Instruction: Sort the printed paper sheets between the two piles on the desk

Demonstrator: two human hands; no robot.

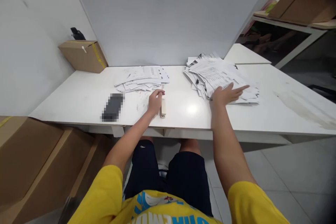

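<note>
Around your hands: left stack point(143, 78) lay toward the back of the desk point(187, 113), just beyond your left hand point(155, 101). A dark, pixelated slab point(112, 107) lay to the left, near the front edge. Carton point(84, 56) with yellow tape sat in the far left corner, a black object point(77, 34) behind it. Nothing stood between your hands but bare desk.

Desk white, smudged at right. Pale panel point(168, 17) rose behind it; brown boxes point(44, 161) crowded the lower left, a shelf point(315, 24) the upper right. Tiled floor point(301, 171) below.

Paper pile point(210, 71) sat at the right rear, sheets fanned, long axis slanting from far left to near right. Your right hand point(227, 94) rested on its near side, fingers spread and released. Cream block point(163, 107) lay against or just beside your left hand, long axis running away from you, dark-marked end toward you. Left fingers were curled; whether they gripped it, you could not tell.
</note>
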